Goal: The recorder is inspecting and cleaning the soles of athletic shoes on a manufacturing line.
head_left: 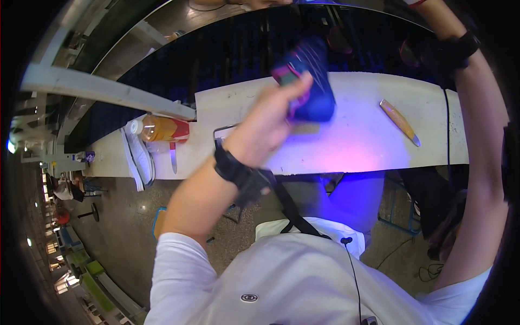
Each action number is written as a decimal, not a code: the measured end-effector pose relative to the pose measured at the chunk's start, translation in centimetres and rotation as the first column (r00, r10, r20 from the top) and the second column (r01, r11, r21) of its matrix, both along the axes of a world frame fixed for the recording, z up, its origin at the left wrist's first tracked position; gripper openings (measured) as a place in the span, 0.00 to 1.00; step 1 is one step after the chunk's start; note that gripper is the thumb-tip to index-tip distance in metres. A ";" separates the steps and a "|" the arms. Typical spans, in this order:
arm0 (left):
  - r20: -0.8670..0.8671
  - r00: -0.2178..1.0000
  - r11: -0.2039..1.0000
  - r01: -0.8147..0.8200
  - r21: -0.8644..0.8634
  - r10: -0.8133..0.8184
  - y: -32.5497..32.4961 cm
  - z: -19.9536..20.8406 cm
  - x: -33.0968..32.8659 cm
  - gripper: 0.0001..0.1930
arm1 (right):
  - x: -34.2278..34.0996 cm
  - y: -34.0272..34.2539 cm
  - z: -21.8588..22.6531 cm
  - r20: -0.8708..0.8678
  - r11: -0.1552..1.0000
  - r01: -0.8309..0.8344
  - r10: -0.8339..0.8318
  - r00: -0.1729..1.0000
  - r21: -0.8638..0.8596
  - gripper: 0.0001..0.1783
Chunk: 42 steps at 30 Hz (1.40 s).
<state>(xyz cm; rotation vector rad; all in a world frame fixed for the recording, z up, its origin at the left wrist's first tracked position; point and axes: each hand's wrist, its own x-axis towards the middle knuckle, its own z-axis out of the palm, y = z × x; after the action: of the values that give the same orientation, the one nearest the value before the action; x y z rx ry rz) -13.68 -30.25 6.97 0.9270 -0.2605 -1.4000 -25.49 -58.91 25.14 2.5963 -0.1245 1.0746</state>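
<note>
My left hand (pixel 276 111) is closed round a dark blue shoe (pixel 314 81) with pink trim at its opening, held above the white worktable (pixel 357 97). The hand and shoe are blurred by motion. My right hand (pixel 437 17) reaches far up to the top right, and its fingers are cut off or hidden. A bit of white and red shows beside it at the picture's edge. On the right of the table lies a tan-handled tool (pixel 400 122) with a short metal tip. Violet light falls on the tabletop under the shoe.
A bottle of orange drink (pixel 161 129), white shoe soles (pixel 140 157) and a red-handled knife (pixel 173 158) lie at the left. A dark conveyor (pixel 233 59) runs behind the table. A pale metal bar (pixel 108 89) crosses the upper left. A black cable (pixel 448 124) crosses the table's right end.
</note>
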 end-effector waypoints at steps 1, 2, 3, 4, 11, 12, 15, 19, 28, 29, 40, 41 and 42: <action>-0.100 0.994 0.998 0.041 -0.039 -0.045 1.4 0.1 -2.4 0.22 | -0.9 0.8 -0.4 -0.008 0.998 0.007 -0.007 1.000 0.056 0.20; -0.081 0.991 0.991 0.110 0.073 -0.104 2.5 -0.1 -4.0 0.23 | -2.4 2.3 -0.7 -0.016 0.992 -0.001 0.003 1.000 0.130 0.20; -0.224 0.962 0.985 0.169 0.029 -0.159 3.2 -0.7 -5.5 0.24 | -4.1 4.0 -1.3 -0.014 0.973 -0.034 0.038 0.999 0.229 0.20; -0.280 0.946 0.973 0.200 0.118 -0.161 3.7 -1.4 -6.5 0.25 | -6.2 6.3 -1.9 -0.010 0.933 -0.077 0.086 0.996 0.352 0.21; 1.000 -0.021 0.998 -0.069 0.014 -0.015 5.7 -4.0 -6.8 0.26 | -23.1 19.1 -3.5 0.151 0.624 -0.203 0.136 0.979 0.755 0.21; 0.978 -0.209 0.999 -0.037 -0.017 0.009 5.2 -3.8 -7.0 0.27 | -24.0 19.4 -5.5 0.221 0.532 -0.201 0.026 0.975 0.823 0.20; 0.963 -0.256 0.989 0.139 -0.047 0.082 0.8 -3.0 -8.6 0.26 | -25.5 20.0 -11.9 0.098 0.144 -0.063 -0.253 0.963 0.988 0.17; 0.927 -0.240 0.945 0.086 0.317 -0.289 -3.5 -2.0 -10.8 0.25 | -26.0 21.4 -17.7 0.359 0.016 -0.376 -0.339 0.869 0.926 0.19; 0.897 0.223 0.850 0.296 -0.435 0.381 4.3 -0.7 -11.1 0.30 | -24.8 23.3 -18.4 0.490 0.024 -0.532 -0.423 0.762 0.847 0.30; 0.883 0.276 0.851 0.272 -0.450 0.379 4.7 -0.7 -11.3 0.29 | -24.8 23.0 -17.6 0.469 -0.078 -0.528 -0.361 0.806 0.846 0.30; 0.885 0.385 0.877 0.290 -0.384 0.261 10.3 1.6 -11.9 0.15 | -19.7 26.5 -16.0 0.599 -0.452 -0.590 -0.142 0.788 0.669 0.17; 0.862 0.430 0.875 0.268 -0.404 0.266 10.7 1.5 -12.4 0.15 | -19.5 26.8 -16.5 0.592 -0.348 -0.590 -0.114 0.798 0.728 0.17; 0.817 0.493 0.867 0.218 -0.448 0.298 11.0 1.4 -13.1 0.16 | -19.4 27.2 -17.0 0.584 -0.236 -0.582 -0.069 0.809 0.778 0.17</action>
<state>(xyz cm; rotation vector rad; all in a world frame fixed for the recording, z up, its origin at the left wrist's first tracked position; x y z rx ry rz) -26.74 -19.26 8.36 1.1154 -1.3310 -0.5983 -44.87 -31.75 8.16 3.6977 -0.9142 2.6675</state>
